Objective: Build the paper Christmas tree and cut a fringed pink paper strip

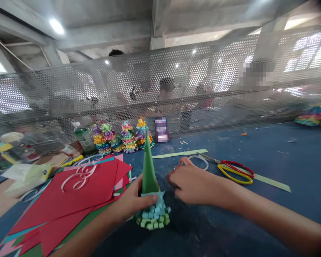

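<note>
My left hand (140, 200) is wrapped around the lower part of a green paper cone (149, 171), its thumb across the front. The cone stands upright, tip up. Around its base run a light blue paper band and rows of curled blue and light green paper fringe (153, 216). My right hand (194, 182) hovers just right of the cone, apart from it, with curled fingers; whatever they may hold is hidden. Beyond that hand lies a white ring of tape or strip (200, 162). Scissors (237, 172) with red and yellow handles rest on a pale green paper strip (274, 182).
Red paper sheets (88, 192) with curled white strips lie at left. Several finished colourful paper cones (128, 137), a green bottle (84, 139) and a phone (161, 129) stand along a perforated metal screen (216, 78). Another pale green strip (180, 154) lies behind my hands. People sit beyond the screen.
</note>
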Motion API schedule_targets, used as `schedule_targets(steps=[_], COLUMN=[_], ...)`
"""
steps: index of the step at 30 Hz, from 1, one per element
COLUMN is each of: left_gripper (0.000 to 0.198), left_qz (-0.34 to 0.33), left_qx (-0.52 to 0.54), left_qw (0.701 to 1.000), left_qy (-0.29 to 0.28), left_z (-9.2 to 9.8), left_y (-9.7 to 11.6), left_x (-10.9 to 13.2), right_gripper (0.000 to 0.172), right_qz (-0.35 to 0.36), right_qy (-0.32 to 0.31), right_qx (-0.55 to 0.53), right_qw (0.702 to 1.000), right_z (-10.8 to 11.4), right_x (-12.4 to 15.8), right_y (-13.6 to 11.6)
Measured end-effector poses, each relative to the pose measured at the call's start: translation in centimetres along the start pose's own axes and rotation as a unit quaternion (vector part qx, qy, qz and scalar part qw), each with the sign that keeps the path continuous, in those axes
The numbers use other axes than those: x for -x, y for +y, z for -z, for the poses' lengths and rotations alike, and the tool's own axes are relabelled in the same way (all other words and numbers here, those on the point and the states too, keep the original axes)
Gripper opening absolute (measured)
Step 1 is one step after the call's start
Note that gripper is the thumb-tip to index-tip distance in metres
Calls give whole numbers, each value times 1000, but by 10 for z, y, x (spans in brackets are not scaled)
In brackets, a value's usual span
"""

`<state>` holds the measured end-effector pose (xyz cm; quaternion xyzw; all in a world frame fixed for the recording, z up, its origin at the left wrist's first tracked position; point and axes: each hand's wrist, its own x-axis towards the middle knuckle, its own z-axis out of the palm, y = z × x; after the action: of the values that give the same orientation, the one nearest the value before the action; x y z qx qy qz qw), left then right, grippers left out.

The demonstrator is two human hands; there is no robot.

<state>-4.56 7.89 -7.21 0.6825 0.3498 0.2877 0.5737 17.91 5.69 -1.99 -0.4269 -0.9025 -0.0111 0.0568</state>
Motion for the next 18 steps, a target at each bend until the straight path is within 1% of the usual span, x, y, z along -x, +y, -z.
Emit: schedule_targets(steps=[2,3,5,7,10,13,14,16,18], left_gripper=[53,53,49,41,34,45,49,47,41], left_qz=[-5,-11,-29,-48,-76,-94,-98,-104,-105], left_qx=[-14,-21,-46,-91,-136,-145,-146,-144,-151], left_qw=[1000,999,998,994,987,985,984,983,979], left_qy=[15,23,35,38,25,10,14,43,91], left_z=[4,5,6,6,4,0,-2,-8,-17], left_y=[1,0,-5,-11,-14,-11,-11,-12,-16], left_x=[-2,-3,-6,-8,-9,-10,-10,-12,-13], right_gripper=[11,14,29,38,33,24,21,21,24], right_qz=[-35,-52,-72,-63,-18,10,14,12,6], right_qy=[7,16,36,56,90,115,117,104,89], right_qx=[-61,-93,-140,-151,-113,-113,-111,-84,-51], right_qw=[997,994,987,985,989,987,987,991,995], right_z=[4,6,9,10,9,4,2,-3,-8], right_x=[-3,-5,-7,-8,-7,-7,-8,-10,-12], right_y=[10,14,17,15,5,-3,-4,-5,-4])
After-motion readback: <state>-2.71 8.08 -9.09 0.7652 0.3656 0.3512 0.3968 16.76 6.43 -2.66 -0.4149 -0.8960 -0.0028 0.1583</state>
